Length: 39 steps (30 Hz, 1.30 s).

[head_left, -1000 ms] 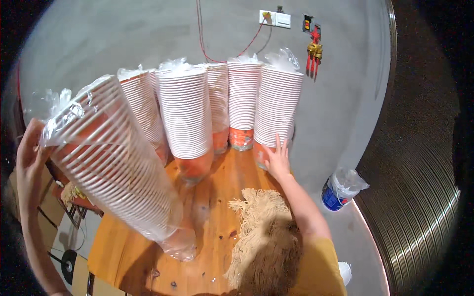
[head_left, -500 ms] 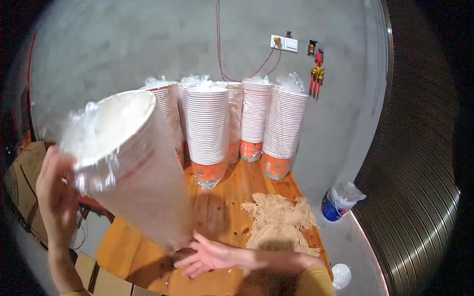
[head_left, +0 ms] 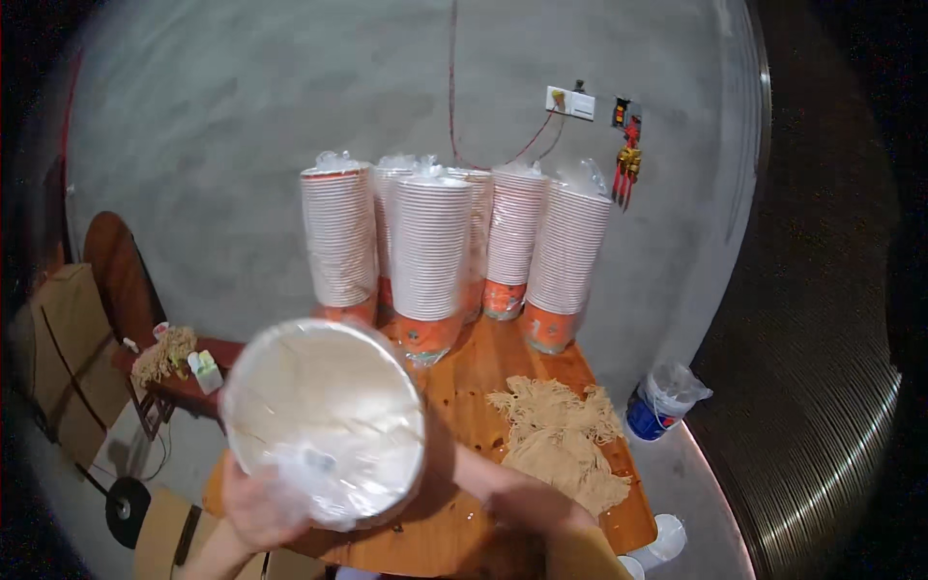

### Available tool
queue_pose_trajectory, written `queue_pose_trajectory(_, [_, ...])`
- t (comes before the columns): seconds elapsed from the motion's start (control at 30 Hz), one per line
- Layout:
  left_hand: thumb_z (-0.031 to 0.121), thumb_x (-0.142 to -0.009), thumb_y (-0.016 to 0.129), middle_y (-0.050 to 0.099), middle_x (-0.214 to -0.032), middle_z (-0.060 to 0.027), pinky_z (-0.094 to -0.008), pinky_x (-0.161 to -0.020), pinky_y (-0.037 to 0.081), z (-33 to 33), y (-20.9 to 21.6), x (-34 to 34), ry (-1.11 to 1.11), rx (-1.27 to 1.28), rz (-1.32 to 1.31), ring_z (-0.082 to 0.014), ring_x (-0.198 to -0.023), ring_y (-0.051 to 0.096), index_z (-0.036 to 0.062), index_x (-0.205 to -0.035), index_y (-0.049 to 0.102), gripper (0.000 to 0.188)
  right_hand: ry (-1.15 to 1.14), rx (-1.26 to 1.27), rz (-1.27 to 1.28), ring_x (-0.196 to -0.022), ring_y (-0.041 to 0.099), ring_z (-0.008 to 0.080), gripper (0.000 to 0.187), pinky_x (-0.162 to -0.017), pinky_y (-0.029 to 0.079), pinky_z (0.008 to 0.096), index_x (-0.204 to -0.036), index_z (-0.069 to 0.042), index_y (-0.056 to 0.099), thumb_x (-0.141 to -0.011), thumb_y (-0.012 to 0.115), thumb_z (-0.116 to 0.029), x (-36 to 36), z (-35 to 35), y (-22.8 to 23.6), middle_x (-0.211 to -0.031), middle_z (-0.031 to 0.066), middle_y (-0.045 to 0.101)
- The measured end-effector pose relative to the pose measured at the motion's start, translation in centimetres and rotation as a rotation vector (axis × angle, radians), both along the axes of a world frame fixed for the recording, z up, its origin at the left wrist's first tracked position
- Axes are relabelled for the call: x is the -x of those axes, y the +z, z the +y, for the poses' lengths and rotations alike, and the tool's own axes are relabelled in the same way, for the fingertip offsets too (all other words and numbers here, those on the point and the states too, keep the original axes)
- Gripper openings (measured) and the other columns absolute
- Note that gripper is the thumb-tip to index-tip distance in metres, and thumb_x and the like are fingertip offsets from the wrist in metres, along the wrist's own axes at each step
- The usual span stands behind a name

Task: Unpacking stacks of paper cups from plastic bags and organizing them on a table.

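A plastic-wrapped stack of large paper cups (head_left: 319,396) is tilted toward me, its round open mouth facing up at the camera. My left hand (head_left: 261,503) grips the near left of its rim, over the bunched clear wrap. From the right, my right hand (head_left: 447,459) reaches in behind the stack; its fingers are hidden there. Farther back on the wooden table (head_left: 464,387) stand several upright wrapped stacks, white-rimmed with orange bases, such as the front stack of paper cups (head_left: 430,256).
A fringed beige cloth (head_left: 561,449) lies at the table's right side. On the floor beyond are a blue bucket (head_left: 652,411) with a plastic liner and a white container (head_left: 667,541). A low reddish bench (head_left: 208,401) and cardboard (head_left: 72,338) stand at left.
The held stack has come down and nearer to the middle, its mouth turned toward me. My left hand has lowered with it; my right hand has gone behind the stack.
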<state>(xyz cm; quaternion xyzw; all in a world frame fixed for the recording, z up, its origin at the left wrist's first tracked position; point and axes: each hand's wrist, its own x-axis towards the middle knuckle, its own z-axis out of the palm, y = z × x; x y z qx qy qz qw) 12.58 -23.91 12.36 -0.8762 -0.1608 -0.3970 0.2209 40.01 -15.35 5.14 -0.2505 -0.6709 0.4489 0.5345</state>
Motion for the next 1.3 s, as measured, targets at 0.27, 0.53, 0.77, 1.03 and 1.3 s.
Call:
queue_pose_trajectory(0.27, [0.023, -0.074, 0.061, 0.051, -0.087, 0.0078, -0.0612, -0.089, 0.04, 2.5, -16.4, 0.3, 0.111, -0.112, 0.249, -0.0089, -0.097, 0.055, 0.0222, -0.079, 0.057, 0.006, 0.232, 0.429, 0.081, -0.11, 0.053, 0.0209, 0.039, -0.098, 0.043, 0.0328, -0.126, -0.002, 0.05, -0.097, 0.044, -0.027, 0.0, 2.1, -4.6, -0.122, 0.0075, 0.056])
queue_pose_trajectory(0.53, [0.028, -0.077, 0.057, 0.05, -0.088, 0.0073, -0.0607, -0.091, 0.038, 8.6, -25.0, -0.9, 0.191, -0.113, 0.409, -0.0073, -0.103, 0.049, 0.0235, -0.083, 0.057, 0.007, -0.218, 0.499, -0.093, -0.092, 0.058, 0.0176, 0.029, -0.083, 0.047, 0.028, -0.114, -0.003, 0.056, -0.098, 0.041, -0.021, -4.7, 7.3, -17.9, -0.103, 0.0069, 0.062])
queue_pose_trajectory(0.77, [0.038, -0.066, 0.072, 0.06, -0.099, 0.0033, -0.0663, -0.09, 0.025, 8.3, -30.8, -4.5, -0.045, 0.189, 0.181, -0.0216, -0.104, 0.052, 0.0189, -0.073, 0.061, 0.023, -0.929, 0.085, -0.366, -0.075, 0.057, 0.0199, 0.014, -0.068, 0.048, 0.0348, -0.101, -0.002, 0.055, -0.09, 0.054, -0.011, -3.9, -2.9, -17.3, -0.087, 0.0116, 0.059])
queue_pose_trajectory(1.03, [0.027, -0.076, 0.054, 0.056, -0.096, 0.0117, -0.0589, -0.101, 0.016, 0.9, -32.8, -6.6, 0.023, 0.031, 0.147, -0.0112, -0.113, 0.05, 0.0282, -0.087, 0.061, 0.013, -0.475, 0.287, -0.626, -0.083, 0.058, 0.0136, 0.03, -0.074, 0.047, 0.0261, -0.104, -0.003, 0.053, -0.086, 0.062, -0.025, -0.7, -12.3, -20.7, -0.089, 0.0068, 0.059])
queue_pose_trajectory(1.3, [0.029, -0.073, 0.06, 0.056, -0.095, 0.0091, -0.0486, -0.096, 0.034, -6.3, -34.8, -9.4, -0.145, 0.11, 0.182, -0.0169, -0.107, 0.053, 0.0243, -0.083, 0.061, 0.011, -0.264, 0.561, -0.224, -0.082, 0.051, 0.0084, 0.027, -0.073, 0.046, 0.0273, -0.104, -0.007, 0.047, -0.084, 0.063, -0.015, -2.2, -18.8, -23.5, -0.094, 0.0018, 0.052])
